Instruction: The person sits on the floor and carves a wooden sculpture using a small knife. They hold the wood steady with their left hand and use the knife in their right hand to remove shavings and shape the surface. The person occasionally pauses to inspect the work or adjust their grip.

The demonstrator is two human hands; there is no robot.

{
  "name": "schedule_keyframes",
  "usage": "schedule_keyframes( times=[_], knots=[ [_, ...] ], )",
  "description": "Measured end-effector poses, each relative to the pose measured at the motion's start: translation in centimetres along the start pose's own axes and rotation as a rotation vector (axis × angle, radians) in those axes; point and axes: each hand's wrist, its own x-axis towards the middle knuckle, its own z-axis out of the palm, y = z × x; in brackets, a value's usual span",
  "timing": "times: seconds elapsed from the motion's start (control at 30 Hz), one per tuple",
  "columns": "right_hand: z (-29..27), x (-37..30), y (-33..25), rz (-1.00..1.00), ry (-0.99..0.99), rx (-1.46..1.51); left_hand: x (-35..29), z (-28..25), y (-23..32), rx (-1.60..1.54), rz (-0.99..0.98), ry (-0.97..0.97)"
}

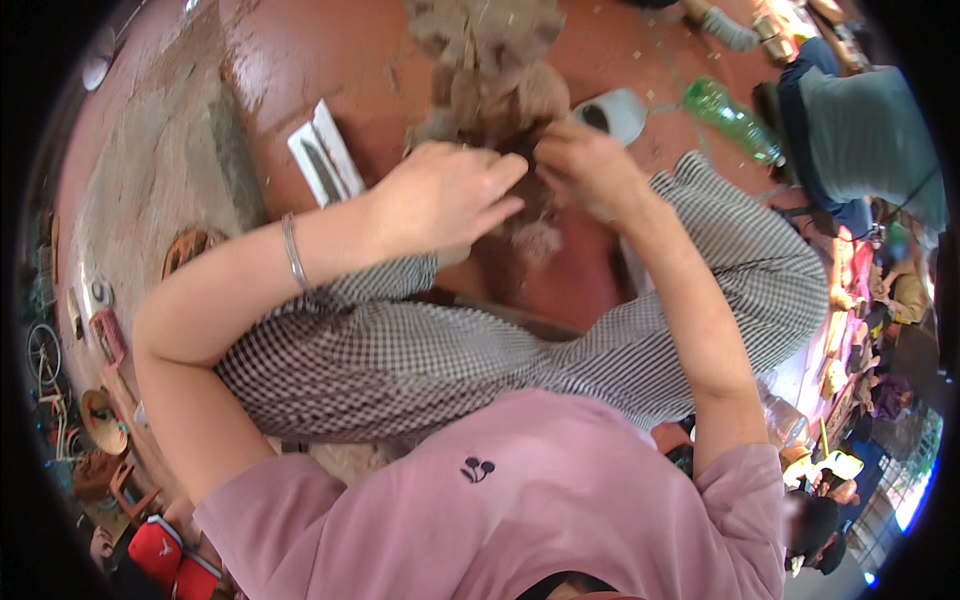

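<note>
In front of me, both hands meet above my lap at a brown, lumpy object (pixel 505 100) with a pale, scalloped-edged piece (pixel 485 28) at its far end; its kind is unclear. My left hand (pixel 445 200), a silver bangle on its wrist, has its fingers bent, thumb side hidden. Close beside it, my right hand (pixel 590 170) is closed in a pinch. Something small and dark shows between the two sets of fingertips, too small to name. The near part of the brown object is hidden behind my hands.
Left of my hands lies a white tray (pixel 350 180) with a dark knife-like blade (pixel 322 165). A grey slipper (pixel 622 112) and a green plastic bottle (pixel 735 122) lie to the right on the red floor. A stone slab (pixel 165 180) is at left; a seated person (pixel 865 130) at right.
</note>
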Motion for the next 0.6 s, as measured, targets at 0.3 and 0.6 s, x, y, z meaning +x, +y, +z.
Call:
schedule_keyframes(
  times=[0.3,0.6],
  knots=[
    [0.6,5.1,-3.3,-0.084,-0.541,-0.526,-1.4,0.5,-0.7,0.096,0.097,0.007],
    [0.0,5.9,-3.4,-0.229,-0.459,-0.651,-1.0,-0.5,-1.6,0.131,0.247,0.085]
  ],
)
